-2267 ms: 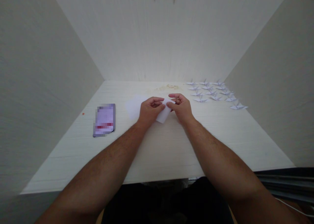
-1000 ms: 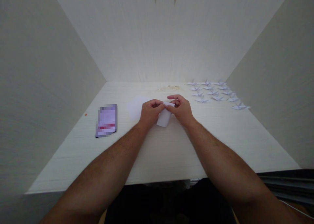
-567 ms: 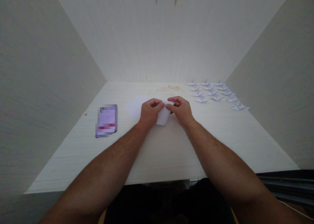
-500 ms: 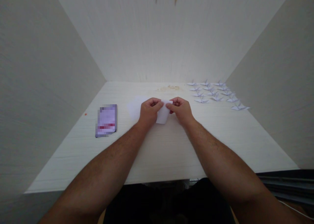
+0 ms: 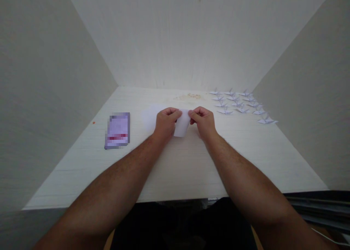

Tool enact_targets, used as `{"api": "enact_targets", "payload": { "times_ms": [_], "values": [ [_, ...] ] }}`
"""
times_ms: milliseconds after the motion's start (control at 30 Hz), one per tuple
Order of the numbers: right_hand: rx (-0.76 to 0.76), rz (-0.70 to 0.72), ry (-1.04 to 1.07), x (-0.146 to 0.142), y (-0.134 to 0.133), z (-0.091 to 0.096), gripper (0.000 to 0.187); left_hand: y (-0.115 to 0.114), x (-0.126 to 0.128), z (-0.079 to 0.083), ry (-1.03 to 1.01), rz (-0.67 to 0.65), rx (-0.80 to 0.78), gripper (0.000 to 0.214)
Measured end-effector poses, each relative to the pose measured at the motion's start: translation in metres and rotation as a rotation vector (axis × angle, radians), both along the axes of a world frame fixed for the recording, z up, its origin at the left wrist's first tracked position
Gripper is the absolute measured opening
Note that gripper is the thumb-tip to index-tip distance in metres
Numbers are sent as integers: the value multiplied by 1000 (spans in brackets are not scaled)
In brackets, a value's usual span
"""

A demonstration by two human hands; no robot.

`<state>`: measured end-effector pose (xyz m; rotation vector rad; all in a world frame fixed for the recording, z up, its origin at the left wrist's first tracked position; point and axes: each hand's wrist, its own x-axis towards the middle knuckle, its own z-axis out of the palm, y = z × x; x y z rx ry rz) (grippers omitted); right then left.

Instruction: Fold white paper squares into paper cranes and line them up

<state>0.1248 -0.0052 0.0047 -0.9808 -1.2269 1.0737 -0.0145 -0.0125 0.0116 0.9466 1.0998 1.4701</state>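
A small white sheet of paper (image 5: pixel 182 126), probably folded, is held up between my hands above the table. My left hand (image 5: pixel 167 121) pinches its upper left edge between thumb and fingers. At the upper right corner, my right hand (image 5: pixel 203 120) has it pinched the same way. Behind my left hand, more white paper (image 5: pixel 150 115) lies on the table, partly covered by the hand. Several folded white paper cranes (image 5: pixel 237 104) stand in rows at the back right of the table.
A flat purple-grey object (image 5: pixel 118 130), blurred out by pixels, lies on the left of the white table (image 5: pixel 180 169). Walls rise at the back and both sides. A small orange speck (image 5: pixel 93 122) and brownish marks (image 5: pixel 194 96) show on the tabletop.
My right thumb and fingers have shifted slightly right along the paper's top edge, and more of that edge shows between my hands. The camera view has tilted a little.
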Motion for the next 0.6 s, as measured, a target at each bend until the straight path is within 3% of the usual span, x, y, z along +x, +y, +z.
{"api": "enact_targets", "payload": {
  "times_ms": [233, 467, 600],
  "values": [
    [9, -85, -47, -1, -2, 2, 26, 1, 1, -4, 21, -16, 24, 16],
    [-71, -6, -135, -1, -4, 3, 27, 0, 1, 0, -105, -6, -5, 17],
    [-60, -33, -200, -1, -5, 5, 28, 2, 1, 0, -136, 1, -5, 18]
  ]
}}
